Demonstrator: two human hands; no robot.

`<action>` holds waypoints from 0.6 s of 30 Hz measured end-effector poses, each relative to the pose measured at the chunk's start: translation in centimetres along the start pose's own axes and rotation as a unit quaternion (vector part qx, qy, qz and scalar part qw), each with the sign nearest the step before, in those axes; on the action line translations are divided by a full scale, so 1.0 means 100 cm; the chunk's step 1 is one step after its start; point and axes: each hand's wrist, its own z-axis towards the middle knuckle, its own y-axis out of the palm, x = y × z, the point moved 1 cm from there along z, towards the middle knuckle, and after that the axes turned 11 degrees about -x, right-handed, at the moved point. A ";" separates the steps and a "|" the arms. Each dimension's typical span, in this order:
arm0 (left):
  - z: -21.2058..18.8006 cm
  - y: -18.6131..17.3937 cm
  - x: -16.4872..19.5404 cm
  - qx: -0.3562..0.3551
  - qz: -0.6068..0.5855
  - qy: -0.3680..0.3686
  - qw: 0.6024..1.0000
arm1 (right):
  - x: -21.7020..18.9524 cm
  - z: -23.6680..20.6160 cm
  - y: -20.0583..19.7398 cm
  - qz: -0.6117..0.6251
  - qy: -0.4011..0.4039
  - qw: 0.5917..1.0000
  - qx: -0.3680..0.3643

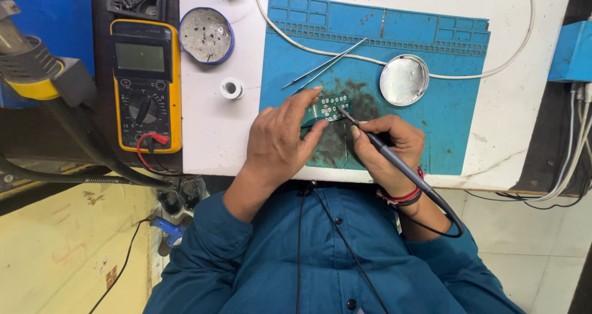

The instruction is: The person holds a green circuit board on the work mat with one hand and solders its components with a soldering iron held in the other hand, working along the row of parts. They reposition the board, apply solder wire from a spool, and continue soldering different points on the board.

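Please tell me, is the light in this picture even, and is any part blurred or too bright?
Head view: even light, soft shadows only; the small circuit board and both hands stay sharp; the round metal lid shows pale glare; the white table looks bright but not washed out; the edges bend slightly, as by a wide lens.

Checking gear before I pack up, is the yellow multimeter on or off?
Cannot tell for sure. The multimeter display shows blank, with no readable digits, which suggests off, but the dial position is too small to read.

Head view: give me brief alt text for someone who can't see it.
The left hand steadies a small green circuit board on a blue work mat while the right hand holds a soldering iron tip to it. Tweezers and a yellow multimeter lie nearby.
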 end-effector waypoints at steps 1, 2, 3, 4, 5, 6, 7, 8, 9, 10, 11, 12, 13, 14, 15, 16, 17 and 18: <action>0.000 0.000 0.000 0.000 -0.001 0.000 1.000 | 0.000 0.000 0.000 0.011 0.004 1.000 0.004; 0.001 0.000 0.000 0.000 0.000 -0.001 1.000 | 0.000 0.001 0.000 0.004 0.001 1.000 0.003; 0.001 0.000 0.000 -0.001 0.001 -0.002 1.000 | -0.001 0.000 -0.001 -0.002 -0.002 1.000 0.002; 0.000 0.000 0.000 -0.002 0.001 -0.003 1.000 | -0.001 0.000 -0.001 -0.008 -0.004 1.000 0.001; 0.000 0.000 0.000 -0.002 0.001 -0.003 1.000 | -0.001 0.000 -0.002 -0.014 -0.007 1.000 -0.001; -0.001 0.000 0.000 -0.002 0.001 -0.003 1.000 | -0.002 -0.001 -0.002 -0.020 -0.009 1.000 -0.003; -0.001 0.000 0.000 -0.001 0.002 -0.002 1.000 | -0.001 0.000 -0.002 -0.026 -0.013 1.000 -0.006; 0.001 0.000 -0.001 0.000 0.002 -0.002 1.000 | -0.001 0.001 -0.001 -0.017 -0.011 1.000 0.001; 0.001 0.000 -0.001 -0.002 0.002 -0.003 1.000 | 0.000 0.001 0.000 -0.008 -0.006 1.000 0.008; 0.000 0.000 0.000 -0.005 0.001 -0.006 1.000 | 0.000 0.000 0.000 0.001 0.001 1.000 0.014; -0.001 0.001 0.001 -0.005 -0.001 -0.006 1.000 | 0.000 -0.001 0.000 -0.003 0.005 1.000 0.011; -0.001 0.001 0.000 -0.003 0.000 -0.004 1.000 | 0.000 -0.001 -0.001 -0.008 0.007 1.000 0.008; 0.001 0.001 0.000 0.000 0.001 -0.001 1.000 | 0.000 -0.001 -0.002 -0.012 0.007 1.000 0.006; 0.001 0.000 -0.001 0.000 0.002 -0.002 1.000 | 0.001 0.000 -0.002 -0.015 -0.001 1.000 0.002; 0.000 0.000 0.000 -0.001 0.002 -0.002 1.000 | 0.001 -0.001 -0.002 -0.017 -0.008 1.000 0.000; 0.000 0.000 0.000 -0.002 0.002 -0.002 1.000 | 0.001 -0.001 -0.002 -0.020 -0.015 1.000 -0.003; 0.000 0.000 0.000 -0.003 0.001 -0.003 1.000 | 0.001 -0.001 -0.002 -0.014 -0.010 1.000 -0.001; 0.000 0.000 0.000 -0.005 -0.001 -0.004 1.000 | 0.002 -0.001 -0.002 -0.008 -0.003 1.000 0.000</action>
